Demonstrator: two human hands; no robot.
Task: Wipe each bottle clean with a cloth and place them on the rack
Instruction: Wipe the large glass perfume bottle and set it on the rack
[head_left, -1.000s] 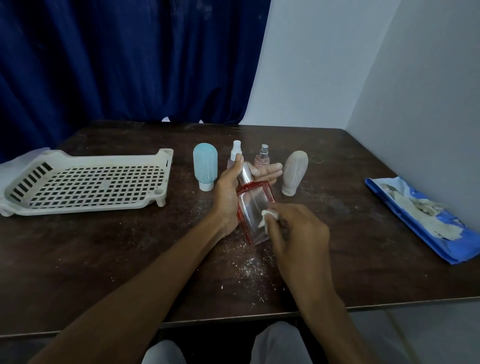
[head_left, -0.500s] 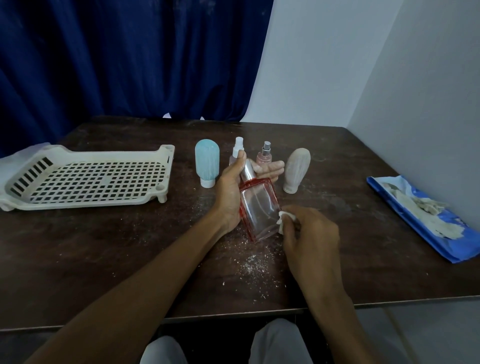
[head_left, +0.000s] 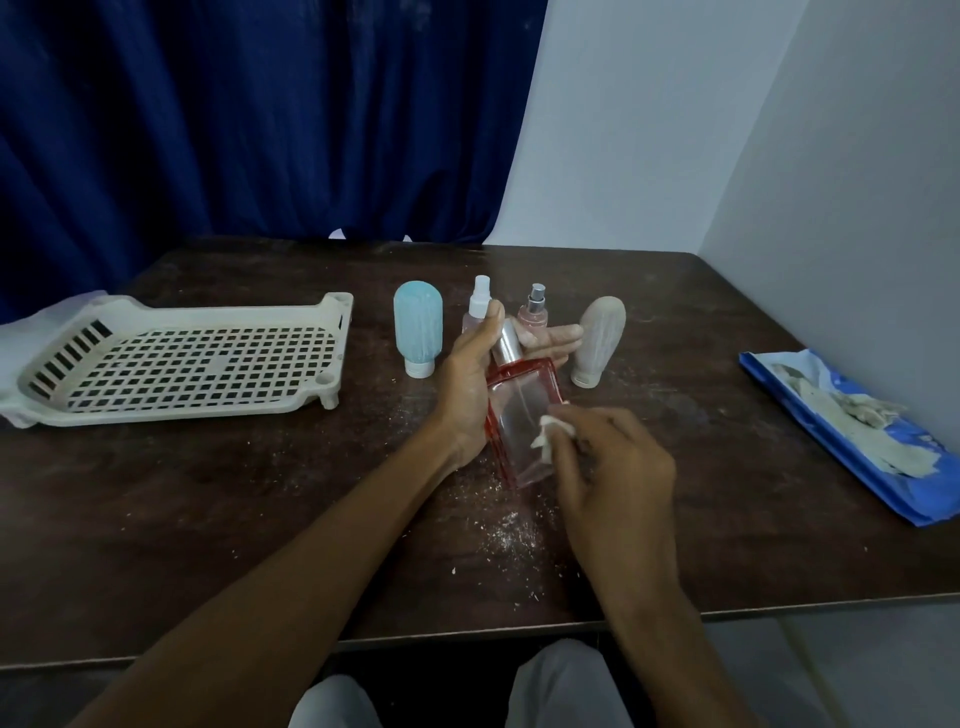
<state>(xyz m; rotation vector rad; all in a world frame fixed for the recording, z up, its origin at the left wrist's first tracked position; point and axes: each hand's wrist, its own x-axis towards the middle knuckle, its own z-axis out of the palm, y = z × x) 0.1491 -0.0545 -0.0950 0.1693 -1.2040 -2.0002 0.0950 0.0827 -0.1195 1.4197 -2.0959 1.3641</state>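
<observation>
Gripping the red bottle (head_left: 521, 415) in your left hand (head_left: 464, 392), you pinch the cloth (head_left: 552, 432) against it with your right hand (head_left: 618, 467). The rack (head_left: 171, 413) lies at nine o'clock.

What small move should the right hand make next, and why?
Probably slide the cloth down the red-edged bottle: the right hand pinches it against the middle of the glass while the left hand grips the bottle near its neck, over the table.

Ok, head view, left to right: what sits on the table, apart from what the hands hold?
Cream perforated plastic rack, light blue rounded squeeze bottle, white-capped clear spray bottle, silver-capped pink spray bottle, beige rounded squeeze bottle, blue plastic packet.
</observation>
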